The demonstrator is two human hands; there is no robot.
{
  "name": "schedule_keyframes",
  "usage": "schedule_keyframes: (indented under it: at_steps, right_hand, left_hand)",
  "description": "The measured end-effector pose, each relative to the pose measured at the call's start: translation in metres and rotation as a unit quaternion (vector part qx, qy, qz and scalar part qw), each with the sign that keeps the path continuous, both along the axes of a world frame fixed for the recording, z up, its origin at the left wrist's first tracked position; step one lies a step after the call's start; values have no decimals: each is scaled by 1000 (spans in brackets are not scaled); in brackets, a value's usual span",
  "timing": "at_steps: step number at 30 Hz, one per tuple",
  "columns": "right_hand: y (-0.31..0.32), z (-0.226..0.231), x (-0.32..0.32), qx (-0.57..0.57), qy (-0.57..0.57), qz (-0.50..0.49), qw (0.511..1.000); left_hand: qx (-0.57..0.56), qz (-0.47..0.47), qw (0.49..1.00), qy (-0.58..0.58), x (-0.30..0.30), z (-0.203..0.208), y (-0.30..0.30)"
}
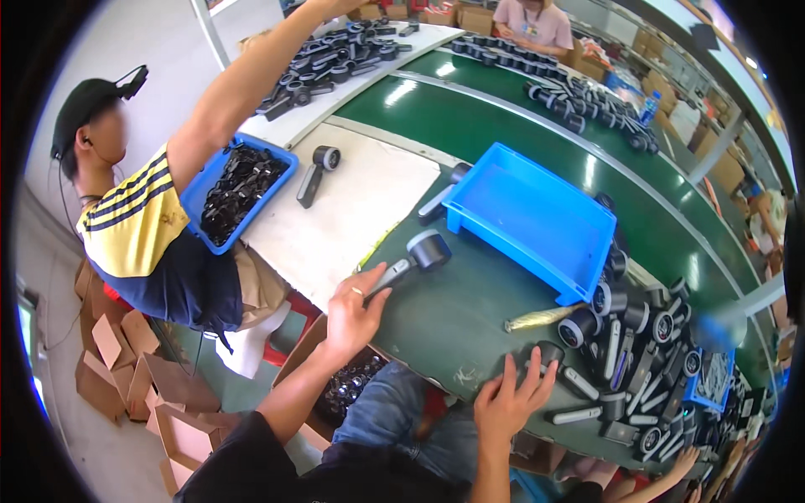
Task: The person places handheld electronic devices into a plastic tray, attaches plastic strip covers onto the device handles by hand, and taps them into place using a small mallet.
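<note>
My left hand [352, 312] is closed round the lower end of a handheld fan-like device [429, 250] with a thick round black head and a grey handle. The head points away to the right, over the green worktop [436, 323]. At the front edge, my right hand [513, 398] has its fingers spread and reaches the round dark head of another such device [548, 352]. Whether the fingertips press on it I cannot tell. Beside this hand, to the right, lies a heap of similar devices [620, 335].
A blue tray [537, 222] stands ahead, with a yellowish strip [541, 318] near it. At left, a co-worker [151, 210] stretches an arm across, beside a blue bin [281, 180] of black parts. One device [317, 174] lies on the pale board [335, 222]. A green conveyor [503, 105] runs behind.
</note>
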State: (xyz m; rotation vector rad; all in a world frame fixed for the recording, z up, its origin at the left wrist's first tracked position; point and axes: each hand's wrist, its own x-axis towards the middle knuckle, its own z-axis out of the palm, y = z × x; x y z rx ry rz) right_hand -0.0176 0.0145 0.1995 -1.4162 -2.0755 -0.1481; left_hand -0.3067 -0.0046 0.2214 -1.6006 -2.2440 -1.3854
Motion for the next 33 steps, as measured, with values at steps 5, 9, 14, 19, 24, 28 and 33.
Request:
schedule_keyframes:
  at_steps: [5, 9, 14, 19, 24, 28, 33]
  right_hand:
    - [0, 3, -1, 3, -8, -8, 1000]
    - [-2, 3, -3, 12, -14, -5, 1000]
    - [-4, 5, -6, 5, -15, -5, 1000]
    - [-2, 4, -3, 15, -22, -11, 1000]
    - [-1, 4, -4, 23, -20, -7, 1000]
    - [-1, 2, -3, 21, -17, -10, 1000]
    - [-2, -1, -4, 25, -31, -6, 999]
  left_hand:
    - [-5, 89, 996, -15, -31, 5, 13]
    - [-7, 113, 991, -72, -43, 1, 22]
    - [100, -45, 784, -611, -57, -1, 22]
    - [78, -82, 614, -781, -55, 13, 18]
    - [81, -81, 602, -790, -48, 13, 15]
    - [21, -42, 849, -527, -25, 7, 7]
    - [36, -47, 998, 15, 19, -13, -9]
